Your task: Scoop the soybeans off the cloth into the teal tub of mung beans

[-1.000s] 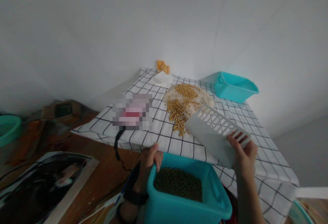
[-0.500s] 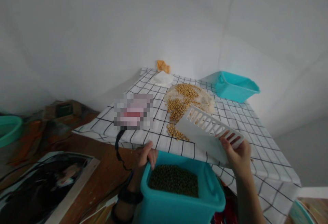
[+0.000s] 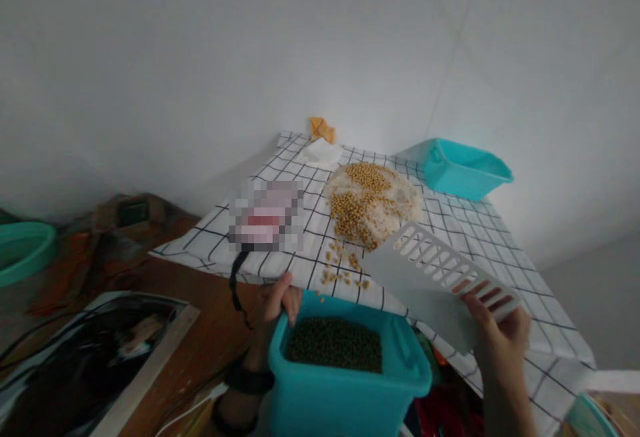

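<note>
Held slotted plate (image 3: pixel 430 298) in right hand (image 3: pixel 501 330), beside soybeans (image 3: pixel 355 213) on tabletop (image 3: pixel 461 217); gripped turquoise bin (image 3: pixel 345 390) of mung beans (image 3: pixel 334 345) by rim with left hand (image 3: pixel 281 300). Probably showed raking step; next, seemingly called for low plate edge and steady bin.

Light is dim — one patch (image 3: pixel 267 215) looks pixelated

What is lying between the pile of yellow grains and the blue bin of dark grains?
In the head view, scattered yellow grains lie on the checked cloth between the pile and the bin.
</note>
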`<state>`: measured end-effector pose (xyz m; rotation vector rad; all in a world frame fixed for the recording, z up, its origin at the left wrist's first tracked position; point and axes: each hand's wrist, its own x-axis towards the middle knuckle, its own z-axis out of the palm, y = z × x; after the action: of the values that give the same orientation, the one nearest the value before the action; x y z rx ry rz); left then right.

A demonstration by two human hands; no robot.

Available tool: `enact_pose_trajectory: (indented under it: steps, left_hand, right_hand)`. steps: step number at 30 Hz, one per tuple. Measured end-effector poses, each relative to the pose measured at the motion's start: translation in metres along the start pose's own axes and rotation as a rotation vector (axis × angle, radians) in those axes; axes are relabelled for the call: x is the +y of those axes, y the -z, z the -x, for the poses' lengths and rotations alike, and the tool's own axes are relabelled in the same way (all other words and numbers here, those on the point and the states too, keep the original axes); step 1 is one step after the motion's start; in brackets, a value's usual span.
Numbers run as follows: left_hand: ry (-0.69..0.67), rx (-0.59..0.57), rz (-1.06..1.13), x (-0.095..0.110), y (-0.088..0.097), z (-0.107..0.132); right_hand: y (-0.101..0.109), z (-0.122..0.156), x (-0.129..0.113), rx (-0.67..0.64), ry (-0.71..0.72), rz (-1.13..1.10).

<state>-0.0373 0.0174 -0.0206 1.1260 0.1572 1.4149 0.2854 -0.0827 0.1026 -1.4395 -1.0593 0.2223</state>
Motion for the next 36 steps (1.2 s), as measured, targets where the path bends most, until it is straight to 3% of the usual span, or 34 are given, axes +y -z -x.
enact_pose_trajectory:
  steps: [5,17,26,36]
  left_hand:
    - [-0.016,-0.001,0.029,-0.001,-0.003,0.001]
    - [-0.036,0.07,0.017,-0.005,-0.005,0.005]
    - [0.016,0.024,-0.03,-0.003,0.002,0.005]
    - [0.047,-0.023,-0.068,0.007,-0.001,0.0]
  right_hand:
    - [-0.003,0.003,-0.003,-0.042,-0.014,0.029]
    - [-0.036,-0.006,-0.028,-0.145,0.116,0.053]
    - [-0.023,0.002,-0.017,-0.081,0.034,0.027]
    - [-0.051,-0.01,-0.027,-0.161,0.096,0.058]
